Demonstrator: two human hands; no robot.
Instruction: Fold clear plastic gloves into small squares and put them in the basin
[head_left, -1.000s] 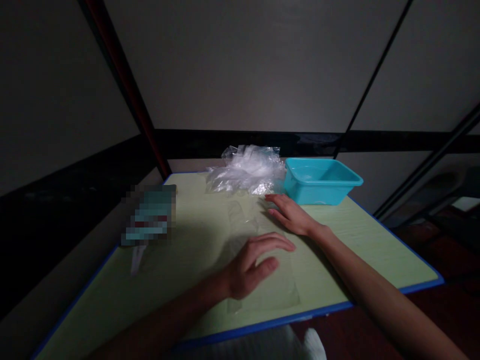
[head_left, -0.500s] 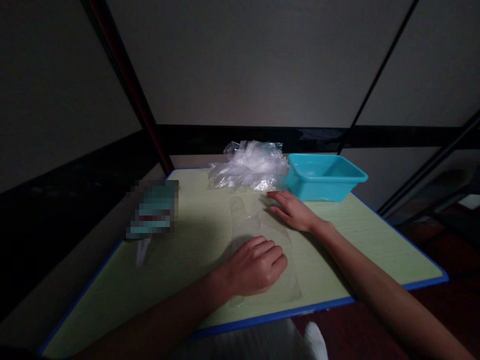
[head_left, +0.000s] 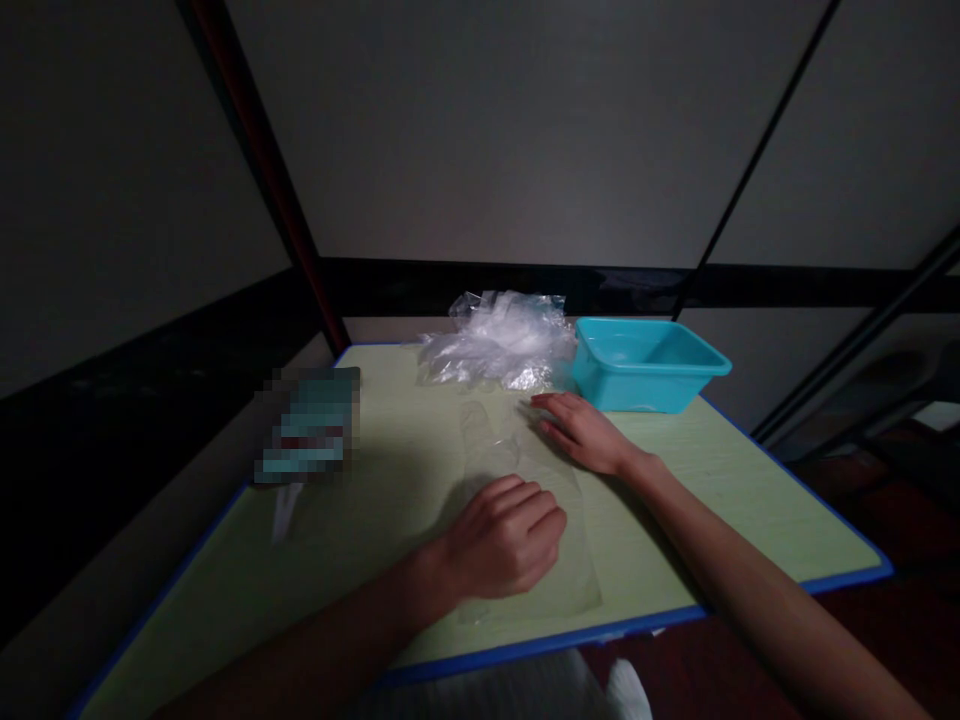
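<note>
A thin clear plastic bag lies flattened on the table, a narrow strap-like lobe at its far left end. My left hand is curled into a fist over the middle of the bag; the undersides of its fingers are hidden, so I cannot see whether they hold anything. Palm down, my right hand stretches its fingers over the bag's far right end, touching or just above it. Behind it lies a crumpled heap of clear plastic.
A turquoise basin stands at the back right of the pale green table, which has a blue edge. At the left edge sits a pixelated greenish item with a whitish strip below. Panelled walls border the back and left.
My left fist has shifted slightly to the left over the bag. My right hand stays nearly in place, and the whole view has tilted up a little.
</note>
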